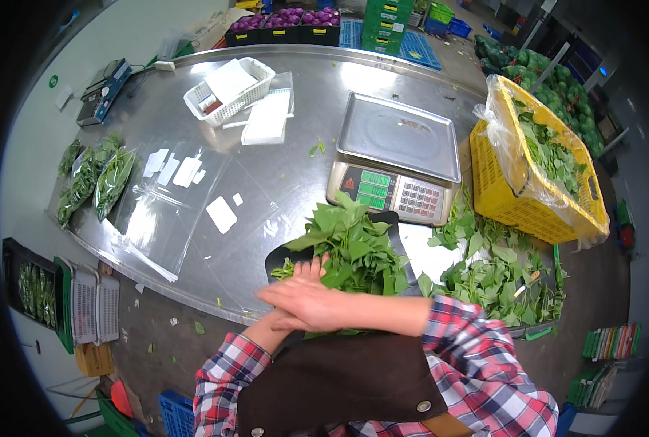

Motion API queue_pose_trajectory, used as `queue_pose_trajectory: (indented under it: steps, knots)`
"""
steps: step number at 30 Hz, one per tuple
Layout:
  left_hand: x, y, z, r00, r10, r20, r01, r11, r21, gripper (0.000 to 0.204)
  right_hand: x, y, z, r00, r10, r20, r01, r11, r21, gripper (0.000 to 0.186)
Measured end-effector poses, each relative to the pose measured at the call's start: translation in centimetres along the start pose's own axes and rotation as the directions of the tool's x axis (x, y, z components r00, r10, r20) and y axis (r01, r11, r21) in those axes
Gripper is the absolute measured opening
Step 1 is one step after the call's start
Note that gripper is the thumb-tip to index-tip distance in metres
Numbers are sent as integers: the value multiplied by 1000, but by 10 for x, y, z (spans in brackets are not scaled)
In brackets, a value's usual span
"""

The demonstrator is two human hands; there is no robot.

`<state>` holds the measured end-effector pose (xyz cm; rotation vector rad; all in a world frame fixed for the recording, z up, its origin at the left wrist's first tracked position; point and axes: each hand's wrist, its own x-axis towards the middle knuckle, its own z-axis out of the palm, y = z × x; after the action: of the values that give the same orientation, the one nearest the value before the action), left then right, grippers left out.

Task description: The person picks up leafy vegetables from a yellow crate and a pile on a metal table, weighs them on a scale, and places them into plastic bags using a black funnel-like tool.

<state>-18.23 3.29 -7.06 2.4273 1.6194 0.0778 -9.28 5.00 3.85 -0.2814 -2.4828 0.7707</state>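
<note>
A bunch of leafy greens (353, 247) lies in front of me on a dark sheet or tray (395, 231), its stems toward the left. My left hand (311, 271) reaches to the stem end, fingers stretched out and apart against the greens. Across its wrist lies my right hand (306, 302), with fingers extended and slightly blurred; I see nothing held in it. Just beyond the bunch stands a digital scale (382, 191) with a bare metal pan (397, 135). More loose greens (495, 273) are heaped to the right.
A yellow crate (503, 186) lined with plastic holds greens at the right. Bagged greens (113, 182), clear bags (146, 226) and white labels (222, 215) lie on the left of the metal table (302, 87). A white basket (255, 69) stands farther back.
</note>
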Motion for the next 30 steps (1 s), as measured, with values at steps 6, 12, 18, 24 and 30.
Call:
queue_pose_trajectory:
  steps: [6,12,18,24,30]
  knots:
    - [-23,18,-10,993,-46,-105,50,998,44,56,-15,83,-37,655,532,537,-152,789,-596,70]
    - [-27,20,-10,990,-2,-139,13,996,84,60,-89,57,-50,777,539,326,-265,749,-607,78]
    - [-35,19,-75,922,59,-383,-145,969,-200,53,-101,74,-34,778,604,173,-455,732,-507,75]
    - [-92,33,-32,967,-254,32,246,886,-392,26,-100,79,-30,774,604,189,-454,738,-500,72]
    - [-59,68,-12,970,-59,235,211,684,-698,27,-88,71,-40,674,689,267,-546,708,-447,71]
